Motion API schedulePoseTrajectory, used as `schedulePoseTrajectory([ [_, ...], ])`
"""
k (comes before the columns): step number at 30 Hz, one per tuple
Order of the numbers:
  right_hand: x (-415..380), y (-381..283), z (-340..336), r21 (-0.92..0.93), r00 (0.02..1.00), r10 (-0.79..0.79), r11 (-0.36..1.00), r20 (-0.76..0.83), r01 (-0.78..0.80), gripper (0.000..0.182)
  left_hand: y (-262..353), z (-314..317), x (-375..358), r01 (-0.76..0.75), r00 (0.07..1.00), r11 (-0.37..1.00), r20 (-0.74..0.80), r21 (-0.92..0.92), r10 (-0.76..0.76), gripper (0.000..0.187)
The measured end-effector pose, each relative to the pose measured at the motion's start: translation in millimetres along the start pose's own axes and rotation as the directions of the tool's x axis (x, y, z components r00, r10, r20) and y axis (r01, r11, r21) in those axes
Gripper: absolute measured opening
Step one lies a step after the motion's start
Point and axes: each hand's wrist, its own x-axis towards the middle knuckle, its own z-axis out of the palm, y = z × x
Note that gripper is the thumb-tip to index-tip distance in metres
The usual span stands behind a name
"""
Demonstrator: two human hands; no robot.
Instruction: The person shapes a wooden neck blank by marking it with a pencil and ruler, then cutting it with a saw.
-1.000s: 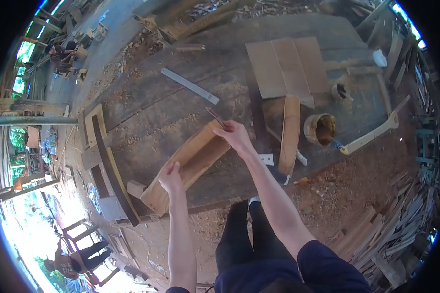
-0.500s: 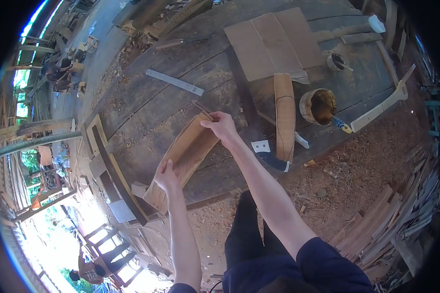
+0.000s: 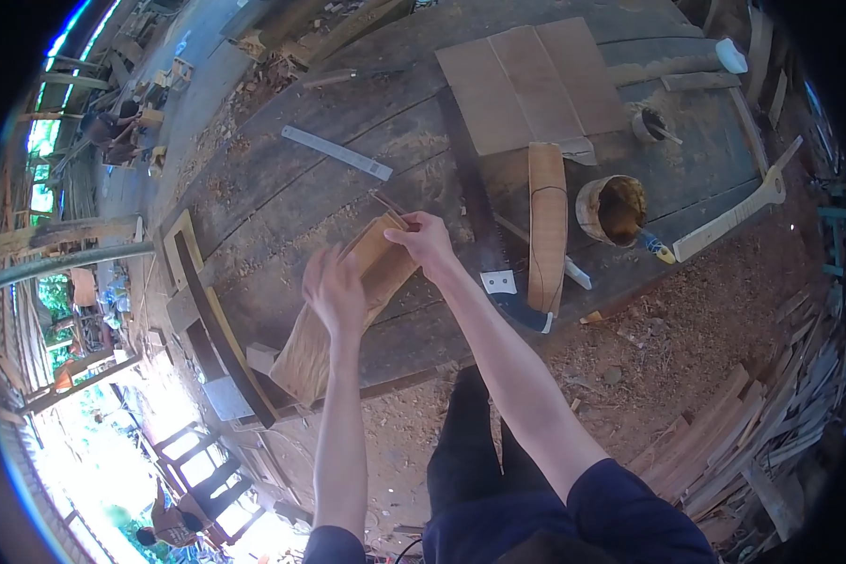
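A curved wooden piece (image 3: 301, 362) lies slantwise near the front left of the workbench. My right hand (image 3: 421, 242) pinches its far end, thumb on the inner face. A thin dark stick-like thing (image 3: 385, 200) juts out beyond those fingers. Over the middle of the wood is my left hand (image 3: 334, 287), its fingers spread and slightly blurred, with nothing in them. Further off, a metal ruler (image 3: 336, 152) rests on the boards. A second curved wooden piece (image 3: 547, 226) with a dark line along it lies to the right, beside a handsaw (image 3: 475, 179).
Cardboard (image 3: 526, 89) lies flat at the back of the workbench (image 3: 254, 193). A glue-stained pot (image 3: 614, 209), a brush (image 3: 658, 247) and a smaller pot (image 3: 650, 124) stand right. Curved strips (image 3: 218, 324) sit at the left edge. Wood scraps (image 3: 724, 423) pile on the ground; two people work at left.
My left hand has let go of the near part of the curved wooden piece and moved up along it, fingers opening. My right hand stays at the far end.
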Motion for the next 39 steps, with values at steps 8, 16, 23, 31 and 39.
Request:
schedulePoseTrajectory([
  [8, 6, 4, 2, -0.012, 1.0, -0.018, 1.0, -0.017, 0.018, 0.041, 20, 46, 53, 0.098, 0.948, 0.993, 0.311, -0.07, -0.072, 0.049],
  [16, -58, -16, -22, -0.217, 0.874, -0.436, 0.894, -0.217, 0.392, 0.035, 25, 41, 49, 0.148, 0.943, 0.989, 0.303, -0.011, -0.138, 0.062],
  [23, -141, 44, -123, -0.933, 0.707, -0.685, 0.345, -0.177, 0.1, 0.051, 29, 37, 47, 0.125, 0.951, 0.992, 0.289, -0.031, -0.11, 0.057],
  [31, -134, 57, -135, -0.931, 0.835, -0.543, 0.343, -0.09, 0.123, 0.066, 32, 36, 46, 0.113, 0.954, 0.993, 0.28, -0.014, -0.105, 0.056],
  [39, -154, 43, -134, -0.772, 0.837, -0.508, 0.609, -0.202, 0.183, 0.061, 27, 39, 47, 0.103, 0.954, 0.995, 0.284, -0.012, -0.096, 0.062],
])
